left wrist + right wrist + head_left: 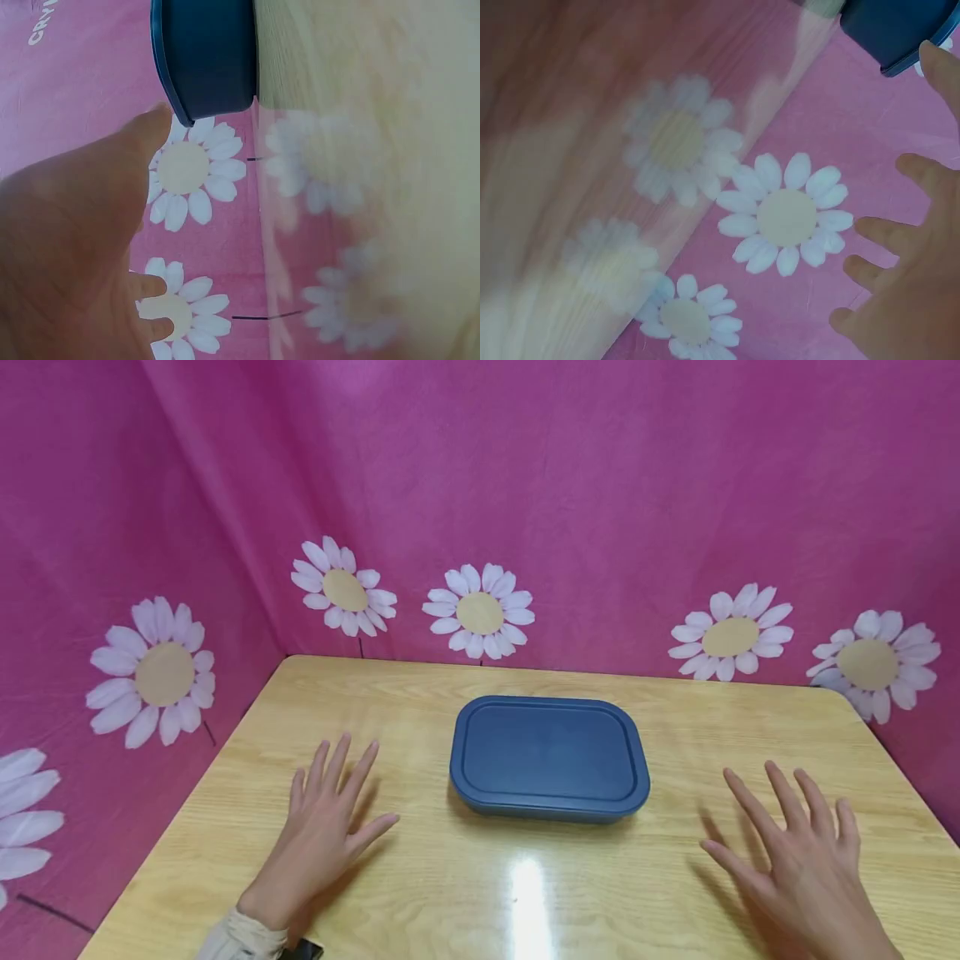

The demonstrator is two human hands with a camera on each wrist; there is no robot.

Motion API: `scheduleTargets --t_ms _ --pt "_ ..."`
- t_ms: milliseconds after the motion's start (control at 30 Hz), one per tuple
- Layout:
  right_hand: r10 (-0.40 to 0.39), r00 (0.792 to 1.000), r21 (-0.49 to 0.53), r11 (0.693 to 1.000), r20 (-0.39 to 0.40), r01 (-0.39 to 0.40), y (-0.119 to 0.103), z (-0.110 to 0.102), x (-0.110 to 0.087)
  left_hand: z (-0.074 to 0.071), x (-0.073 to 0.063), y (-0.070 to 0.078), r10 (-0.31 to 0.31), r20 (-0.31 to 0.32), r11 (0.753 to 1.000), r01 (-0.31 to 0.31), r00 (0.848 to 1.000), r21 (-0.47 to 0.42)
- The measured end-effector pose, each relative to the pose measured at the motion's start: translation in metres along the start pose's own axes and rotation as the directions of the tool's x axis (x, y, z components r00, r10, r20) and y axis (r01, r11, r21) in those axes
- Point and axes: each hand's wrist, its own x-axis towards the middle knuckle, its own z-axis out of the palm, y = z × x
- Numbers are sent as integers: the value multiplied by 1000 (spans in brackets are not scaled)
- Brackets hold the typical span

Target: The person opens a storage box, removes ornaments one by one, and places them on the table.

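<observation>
A dark blue rectangular container with a lid (pixel 551 752) sits on the wooden table, its lid appearing to be on. To its left, apart from it, my left hand (pixel 318 831) hovers with fingers spread and nothing in them. My right hand (pixel 806 860) is on the other side, also spread and holding nothing, with its shadow falling on the tabletop. In the left wrist view the container's side (pixel 210 60) shows beyond the thumb. The right wrist view catches one corner of the container (pixel 896 30) past the fingertips. What the container holds is hidden.
The glossy wooden table (pixel 420 893) has a bright light reflection near its front. Behind and to the left hangs a pink cloth (pixel 570 485) printed with white daisies. A sleeve (pixel 243 935) and a small black object (pixel 303 950) show at my left wrist.
</observation>
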Motion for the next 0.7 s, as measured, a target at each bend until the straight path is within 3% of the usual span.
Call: scheduleTargets --t_ms 233,467,600,700 --pt "-34 999 57 998 41 31 -10 0 13 9 12 8 -5 85 996 13 996 -94" --pt "-21 991 283 959 134 -18 -31 -7 48 5 32 24 25 171 975 15 985 -224" --pt "-21 975 353 934 223 -61 -41 -7 75 0 53 39 26 229 958 42 973 -285" --pt "-4 950 375 919 311 -119 -47 -1 93 1 70 51 23 260 940 68 965 -335"
